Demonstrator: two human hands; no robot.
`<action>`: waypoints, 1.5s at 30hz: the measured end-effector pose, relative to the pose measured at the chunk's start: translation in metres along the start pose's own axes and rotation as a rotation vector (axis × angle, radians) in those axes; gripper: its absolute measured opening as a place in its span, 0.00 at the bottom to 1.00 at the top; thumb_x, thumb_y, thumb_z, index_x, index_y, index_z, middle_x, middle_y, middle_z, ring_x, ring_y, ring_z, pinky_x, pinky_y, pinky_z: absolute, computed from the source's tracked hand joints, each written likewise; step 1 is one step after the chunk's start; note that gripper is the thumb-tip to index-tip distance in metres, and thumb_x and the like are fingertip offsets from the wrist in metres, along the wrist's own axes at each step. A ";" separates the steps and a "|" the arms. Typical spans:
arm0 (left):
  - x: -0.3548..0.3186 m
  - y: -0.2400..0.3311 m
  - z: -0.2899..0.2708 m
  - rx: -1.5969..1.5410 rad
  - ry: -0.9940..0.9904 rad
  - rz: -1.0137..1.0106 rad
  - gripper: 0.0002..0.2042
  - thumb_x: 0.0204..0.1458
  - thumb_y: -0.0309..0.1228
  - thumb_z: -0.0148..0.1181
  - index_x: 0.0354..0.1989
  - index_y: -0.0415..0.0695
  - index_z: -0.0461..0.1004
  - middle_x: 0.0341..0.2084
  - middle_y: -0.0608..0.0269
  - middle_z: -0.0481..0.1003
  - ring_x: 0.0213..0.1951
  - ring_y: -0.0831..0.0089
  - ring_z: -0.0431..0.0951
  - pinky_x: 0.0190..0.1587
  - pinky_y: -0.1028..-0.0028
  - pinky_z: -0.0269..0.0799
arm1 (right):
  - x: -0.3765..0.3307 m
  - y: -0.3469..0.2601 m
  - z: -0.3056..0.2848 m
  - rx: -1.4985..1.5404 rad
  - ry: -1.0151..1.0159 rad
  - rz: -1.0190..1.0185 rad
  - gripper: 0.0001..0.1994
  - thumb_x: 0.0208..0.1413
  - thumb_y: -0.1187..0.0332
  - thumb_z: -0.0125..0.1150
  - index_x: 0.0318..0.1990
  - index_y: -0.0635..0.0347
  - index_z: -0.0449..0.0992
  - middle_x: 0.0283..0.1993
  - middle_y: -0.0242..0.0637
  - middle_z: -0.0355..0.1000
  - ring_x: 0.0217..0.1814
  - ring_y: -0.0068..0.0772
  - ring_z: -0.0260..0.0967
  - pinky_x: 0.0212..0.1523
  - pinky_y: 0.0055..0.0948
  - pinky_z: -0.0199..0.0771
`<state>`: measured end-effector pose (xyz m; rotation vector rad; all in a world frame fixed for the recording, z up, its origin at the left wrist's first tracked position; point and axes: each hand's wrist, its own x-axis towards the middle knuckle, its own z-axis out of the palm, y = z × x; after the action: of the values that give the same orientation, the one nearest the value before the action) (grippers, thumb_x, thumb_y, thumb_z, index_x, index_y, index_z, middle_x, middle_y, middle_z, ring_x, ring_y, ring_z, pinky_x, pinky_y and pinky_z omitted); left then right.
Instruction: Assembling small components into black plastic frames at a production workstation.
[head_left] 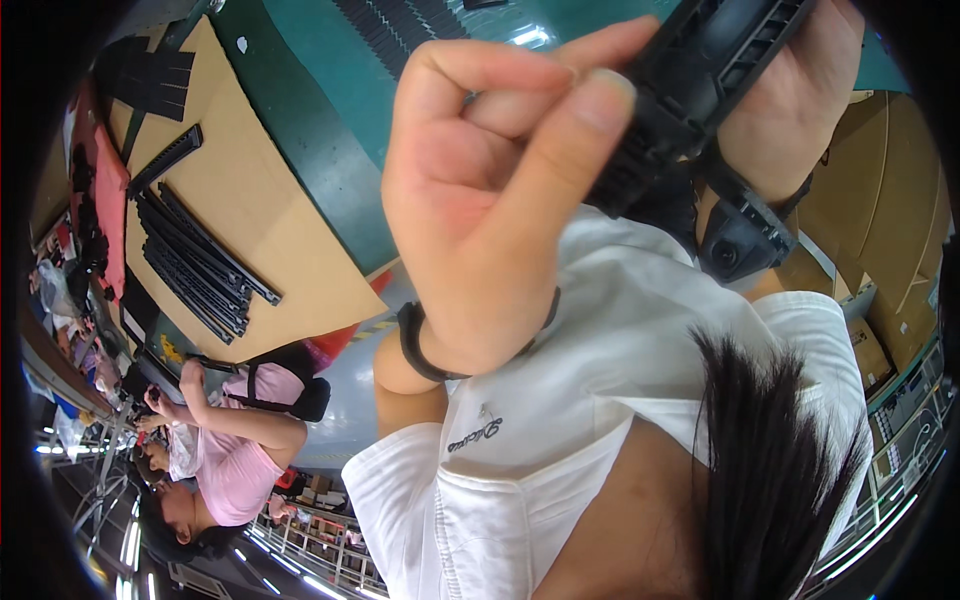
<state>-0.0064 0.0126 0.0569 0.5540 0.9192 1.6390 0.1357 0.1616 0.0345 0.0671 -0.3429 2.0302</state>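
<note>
My left hand [480, 190] is closed, thumb against bent fingers, at the near end of a long black plastic part [720, 60]. This part has a ribbed, trough-like channel, and its far end runs out of the picture. On its other side my right hand [790, 110] grips it, fingers mostly hidden behind it. A black band [415, 345] circles my left wrist. Strapped at my right wrist is a small black camera-like device [735, 245]. Whether something small sits between my left thumb and fingers is hidden.
A cardboard sheet [290, 230] on the green table [310, 110] bears a pile of black strips [190, 260]. More dark strips [385, 30] lie at the far side. A co-worker in pink [240, 450] works at left. Cardboard boxes [870, 350] stand at right.
</note>
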 end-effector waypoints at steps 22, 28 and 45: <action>0.003 -0.008 0.005 -0.291 -0.005 -0.192 0.17 0.56 0.18 0.66 0.48 0.37 0.64 0.45 0.45 0.81 0.45 0.69 0.81 0.48 0.73 0.76 | 0.002 0.004 0.002 0.279 0.333 0.226 0.11 0.66 0.70 0.57 0.28 0.60 0.69 0.23 0.29 0.69 0.24 0.21 0.69 0.33 0.24 0.78; 0.009 -0.003 -0.001 -0.231 -0.073 -0.253 0.17 0.57 0.18 0.65 0.49 0.37 0.64 0.45 0.45 0.81 0.45 0.68 0.81 0.49 0.73 0.75 | 0.001 0.011 -0.006 0.333 0.377 0.239 0.10 0.65 0.71 0.58 0.29 0.61 0.70 0.23 0.29 0.70 0.24 0.21 0.69 0.34 0.23 0.79; 0.018 0.000 -0.006 -0.169 -0.101 -0.318 0.17 0.59 0.20 0.63 0.52 0.36 0.64 0.43 0.47 0.81 0.45 0.66 0.82 0.54 0.70 0.74 | 0.006 0.003 -0.034 0.156 0.407 0.186 0.13 0.63 0.70 0.59 0.26 0.59 0.68 0.22 0.26 0.67 0.23 0.19 0.67 0.32 0.21 0.76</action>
<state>-0.0156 0.0277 0.0515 0.3509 0.7441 1.3719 0.1338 0.1752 0.0025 -0.2882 0.0684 2.1898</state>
